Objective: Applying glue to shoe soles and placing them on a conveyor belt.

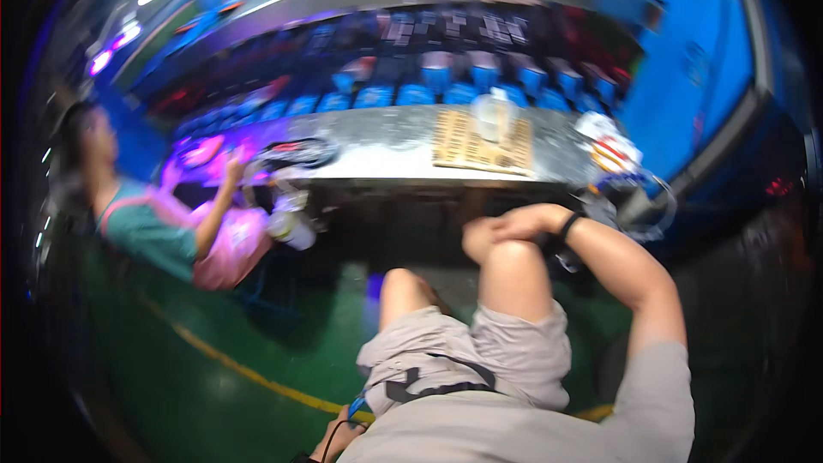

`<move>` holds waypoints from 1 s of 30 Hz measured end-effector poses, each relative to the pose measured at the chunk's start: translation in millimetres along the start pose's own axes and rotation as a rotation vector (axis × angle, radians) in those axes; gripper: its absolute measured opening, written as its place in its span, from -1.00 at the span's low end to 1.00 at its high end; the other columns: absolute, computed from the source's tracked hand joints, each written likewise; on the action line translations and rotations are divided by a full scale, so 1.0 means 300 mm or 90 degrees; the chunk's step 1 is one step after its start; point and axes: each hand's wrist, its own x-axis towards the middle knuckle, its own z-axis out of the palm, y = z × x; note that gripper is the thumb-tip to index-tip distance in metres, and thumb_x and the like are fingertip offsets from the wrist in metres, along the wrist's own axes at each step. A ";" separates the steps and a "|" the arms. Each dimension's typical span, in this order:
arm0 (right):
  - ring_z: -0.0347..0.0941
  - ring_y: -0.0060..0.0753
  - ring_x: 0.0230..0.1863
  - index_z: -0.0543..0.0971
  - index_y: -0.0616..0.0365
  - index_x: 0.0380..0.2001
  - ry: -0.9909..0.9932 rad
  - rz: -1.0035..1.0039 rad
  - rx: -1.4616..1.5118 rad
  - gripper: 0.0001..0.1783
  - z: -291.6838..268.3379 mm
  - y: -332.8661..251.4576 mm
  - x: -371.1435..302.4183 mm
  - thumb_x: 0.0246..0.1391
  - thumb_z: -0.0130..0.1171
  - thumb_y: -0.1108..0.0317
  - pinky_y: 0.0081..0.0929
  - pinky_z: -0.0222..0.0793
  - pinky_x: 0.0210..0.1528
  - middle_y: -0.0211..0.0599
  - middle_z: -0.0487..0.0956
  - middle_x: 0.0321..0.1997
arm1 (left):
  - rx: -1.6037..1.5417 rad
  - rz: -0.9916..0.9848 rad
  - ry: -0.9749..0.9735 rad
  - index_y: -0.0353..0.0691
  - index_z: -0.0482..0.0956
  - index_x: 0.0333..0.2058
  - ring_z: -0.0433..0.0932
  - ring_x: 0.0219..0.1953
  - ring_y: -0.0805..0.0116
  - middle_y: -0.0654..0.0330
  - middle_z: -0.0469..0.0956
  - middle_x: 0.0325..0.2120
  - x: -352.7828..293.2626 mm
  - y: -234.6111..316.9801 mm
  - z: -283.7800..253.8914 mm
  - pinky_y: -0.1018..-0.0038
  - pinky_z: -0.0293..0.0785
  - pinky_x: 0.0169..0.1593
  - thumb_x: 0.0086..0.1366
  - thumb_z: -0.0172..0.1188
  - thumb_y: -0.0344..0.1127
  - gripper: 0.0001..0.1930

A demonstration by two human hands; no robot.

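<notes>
My right hand [525,223], with a dark band at its wrist, lies on my right knee with fingers stretched out, holding nothing. Low at my left hip, my left hand [339,439] is partly cut off by the lower edge. It appears closed around a small blue object [356,407], too blurred to name, beside a thin black cord [341,425]. Ahead of my knees, a translucent plastic cup [494,116] stands on a piece of brown printed cardboard [454,146] on the metal bench [386,146].
Rows of blue parts [373,98] line the back of the bench. A white and orange bundle [610,147] lies at its right end, near a blue panel [686,69]. At left a person in a green top [154,231] sits by a coil of dark cable [298,153].
</notes>
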 end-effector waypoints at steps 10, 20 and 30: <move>0.42 -0.01 0.32 0.50 0.13 0.26 -0.247 -0.049 -0.123 -0.23 -0.113 -0.391 0.655 0.25 -0.04 -0.26 -0.19 0.25 0.38 0.00 0.51 0.29 | -0.343 -0.235 0.284 -0.18 0.67 0.00 0.63 -0.05 -0.14 -0.10 0.69 -0.20 -0.107 0.144 0.149 0.13 0.50 0.14 0.16 0.20 0.01 -0.49; 0.42 -0.01 0.33 0.51 0.13 0.24 -0.227 0.000 -0.247 -0.25 0.043 -0.232 0.730 0.24 -0.03 -0.24 -0.20 0.26 0.38 0.01 0.51 0.29 | -0.334 -0.236 0.239 -0.19 0.60 0.10 0.60 0.00 -0.17 -0.15 0.66 -0.11 -0.088 0.179 0.100 0.11 0.51 0.13 0.18 0.18 -0.01 -0.44; 0.42 -0.01 0.33 0.52 0.12 0.23 -0.135 0.122 -0.274 -0.26 0.111 0.058 0.508 0.22 -0.01 -0.22 -0.20 0.27 0.37 0.01 0.51 0.28 | -0.036 -0.026 0.164 -0.36 0.59 -0.07 0.61 -0.18 -0.26 -0.28 0.58 -0.25 -0.090 0.159 0.069 -0.03 0.56 -0.08 0.20 0.24 0.01 -0.47</move>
